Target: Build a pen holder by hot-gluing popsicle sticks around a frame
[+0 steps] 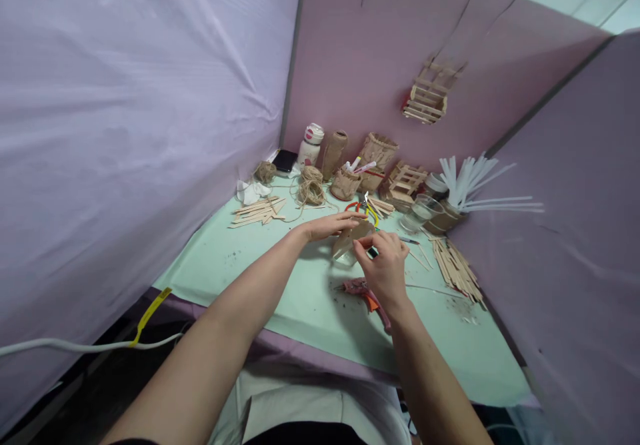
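On the tabletop (215, 252), the brown-wrapped cup (345, 256) sits between my hands, its long axis seemingly near upright. My left hand (336, 224) reaches across its far side, fingers straight; I cannot tell its grip. Just right, my right hand (384, 257) has its fingertips together, on what I cannot tell. The glue gun (357, 287) lies nearer.

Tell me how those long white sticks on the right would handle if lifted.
The white sticks are probably light, being so thin. They're likely fairly stiff, since they jut past the brown holder with little sag. Pulling one may disturb others, as they're bunched together.
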The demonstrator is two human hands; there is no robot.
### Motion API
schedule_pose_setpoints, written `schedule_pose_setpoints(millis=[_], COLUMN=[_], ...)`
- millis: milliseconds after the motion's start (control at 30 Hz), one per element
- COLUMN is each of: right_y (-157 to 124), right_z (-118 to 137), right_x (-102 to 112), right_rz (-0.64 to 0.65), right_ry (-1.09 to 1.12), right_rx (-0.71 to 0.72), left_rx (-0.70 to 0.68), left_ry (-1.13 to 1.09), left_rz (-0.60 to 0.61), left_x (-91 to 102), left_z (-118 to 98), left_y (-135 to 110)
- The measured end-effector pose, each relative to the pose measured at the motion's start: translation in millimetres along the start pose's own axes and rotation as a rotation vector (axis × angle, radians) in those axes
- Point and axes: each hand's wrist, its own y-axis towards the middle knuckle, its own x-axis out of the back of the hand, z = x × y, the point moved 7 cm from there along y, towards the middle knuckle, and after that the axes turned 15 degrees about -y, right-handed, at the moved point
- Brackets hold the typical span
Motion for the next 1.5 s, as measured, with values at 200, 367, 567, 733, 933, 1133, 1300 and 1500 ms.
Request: schedule_pose_setpoints(millis=[200, 367, 567, 733, 933, 1133, 1300, 1500], right_y=[-3.0, -2.4, -3.0, -5.2, -5.8, -5.1, -4.0, -1.7], right_z=[-2.0, -4.4, -6.3, -7.0, -8.7, -9.6, -10.1, -10.7], right_x=[3.6, 1.8, 1.3, -0.8, -3.0, -6.3, -10.0, -12.3], right_rz=[-0.006, 0.003, 0.018, 0.016, 0.015, 0.024, 0.041, 0.039], right_ry=[0.026, 0.044, 0.025, 0.01, 0.009, 0.002, -0.007, -0.021], right_rx=[0.011, 0.019, 0.019, 0.044, 0.056, 0.047, 0.037, 0.025], left_rx=[-0.094, -0.25, -0.397, -0.431, -0.449, -0.43, -0.412, -0.426], left_ry=[0.186, 0.443, 0.581, 0.616, 0.624, 0.612, 0.586, 0.577], left_rz=[0.005, -0.009, -0.02, -0.075, -0.07, -0.066, -0.067, -0.057], left_x=[-4.8, -9.2, -14.3, -12.9, -12.4, -12.2, -14.7, -15.9], left_z=[-12.0, -24.5, -34.1, -34.0, -31.5, -30.8, -33.7, -34.7], left_y=[-12.6, -12.3, -11.5, -12.7, -14.3, -13.9, -16.3, -16.7])
